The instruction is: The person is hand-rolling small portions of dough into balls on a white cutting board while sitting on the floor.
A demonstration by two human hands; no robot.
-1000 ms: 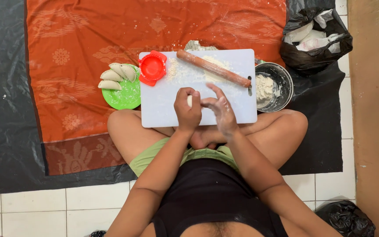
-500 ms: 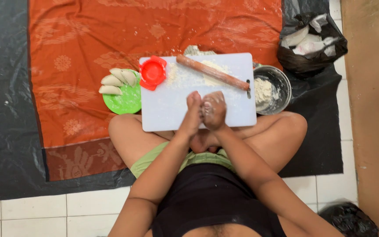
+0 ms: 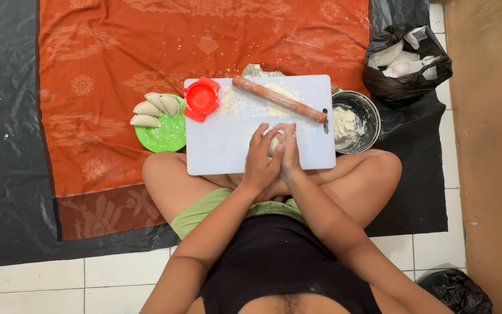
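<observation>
Two hands: the left hand [image 3: 261,158] and right hand [image 3: 290,152] are pressing palm to palm over the near edge of the white cutting board [image 3: 228,145], both closed around a pale dough ball [image 3: 274,143].
Dough position: the ball is sitting between the palms, only a sliver showing; neither hand is nearer, as both are touching it.
Board: it is resting across the person's crossed legs on the floor, dusted with flour.
Rolling pin [image 3: 279,99]: lying beyond the hands on the far part of the board, its long axis running diagonally from upper left to lower right, apart from both hands.
Red dumpling press [image 3: 200,98]: sitting at the board's far left corner.
Green plate [image 3: 164,136]: just left of the board, carrying three folded dumplings [image 3: 156,108].
Metal bowl [image 3: 373,119]: just right of the board, holding flour.
Black bag [image 3: 408,81]: lying farther right, well apart.
</observation>
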